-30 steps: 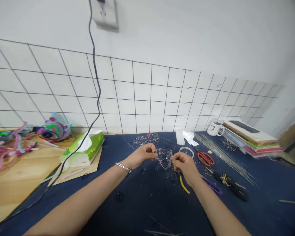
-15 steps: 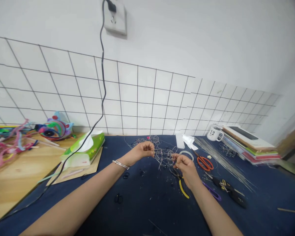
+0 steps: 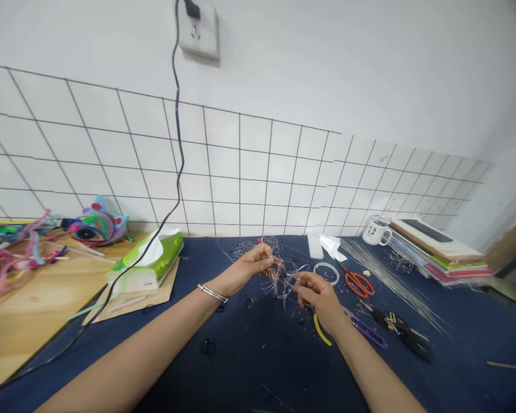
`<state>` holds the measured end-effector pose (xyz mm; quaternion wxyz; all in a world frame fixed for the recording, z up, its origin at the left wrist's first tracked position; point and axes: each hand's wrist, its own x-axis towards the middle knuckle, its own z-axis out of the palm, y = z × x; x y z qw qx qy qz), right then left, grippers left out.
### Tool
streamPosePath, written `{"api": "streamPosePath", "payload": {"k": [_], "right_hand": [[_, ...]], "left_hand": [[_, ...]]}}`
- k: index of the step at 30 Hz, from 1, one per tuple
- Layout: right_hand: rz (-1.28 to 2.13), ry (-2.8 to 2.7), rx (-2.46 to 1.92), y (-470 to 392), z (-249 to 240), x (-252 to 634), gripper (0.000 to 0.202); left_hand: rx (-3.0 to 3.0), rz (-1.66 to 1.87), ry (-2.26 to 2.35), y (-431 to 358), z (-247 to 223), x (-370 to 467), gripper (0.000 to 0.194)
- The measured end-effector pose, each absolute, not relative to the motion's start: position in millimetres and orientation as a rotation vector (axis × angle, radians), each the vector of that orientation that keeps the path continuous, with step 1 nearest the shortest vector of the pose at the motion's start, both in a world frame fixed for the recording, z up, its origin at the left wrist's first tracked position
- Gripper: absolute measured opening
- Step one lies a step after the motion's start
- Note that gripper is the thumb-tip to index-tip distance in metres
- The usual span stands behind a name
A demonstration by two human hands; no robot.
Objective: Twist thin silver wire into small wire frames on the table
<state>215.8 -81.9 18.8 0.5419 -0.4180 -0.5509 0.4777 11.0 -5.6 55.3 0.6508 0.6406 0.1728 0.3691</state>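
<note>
A tangled piece of thin silver wire [image 3: 279, 284] hangs between my two hands above the dark blue cloth [image 3: 249, 367]. My left hand [image 3: 258, 264], with a silver bangle [image 3: 212, 293] on its wrist, pinches the wire's left side, its fingers closed. On the other side, the fingers of my right hand [image 3: 316, 291] are pinched together on the wire's right part. Just below my right hand lies a yellow-handled tool [image 3: 322, 331], partly hidden. Behind the hands more tangled wire [image 3: 245, 248] rests on the cloth.
To the right are orange scissors [image 3: 359, 284], a purple-handled tool [image 3: 370, 334], black-handled pliers [image 3: 408, 338], straight wires [image 3: 391, 281], a mug [image 3: 376, 231] and stacked books [image 3: 442, 258]. At left stand a tissue pack [image 3: 167, 256] and colourful fuzzy stems [image 3: 21, 264]; a black cable [image 3: 178, 115] hangs down.
The wire piece has been turned and looks narrower between my hands. My left hand has moved slightly right, and my right hand slightly left; the hands are closer together.
</note>
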Motion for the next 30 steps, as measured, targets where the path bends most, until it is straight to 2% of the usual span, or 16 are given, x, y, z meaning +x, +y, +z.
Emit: {"api": "streamPosePath", "payload": {"k": [10,18,24,30], "right_hand": [[0.942,-1.402,-1.162,-84.5,4.7,204.0,0.022],[0.895,-1.297,-1.241,-80.6,1.9,208.8,0.01],[1.003,-1.015,-1.048,-74.3,9.0,223.8,0.016],[1.09,-1.057,-1.021,-76.0,14.6,222.7,0.017]], "left_hand": [[1.477,0.781,0.412,-25.3,48.9,30.0,0.021],[1.473,0.75,0.431,-23.8,52.0,27.6,0.022],[1.477,0.84,0.483,-5.0,54.5,13.3,0.02],[1.455,0.898,0.498,6.8,44.8,9.1,0.018]]}}
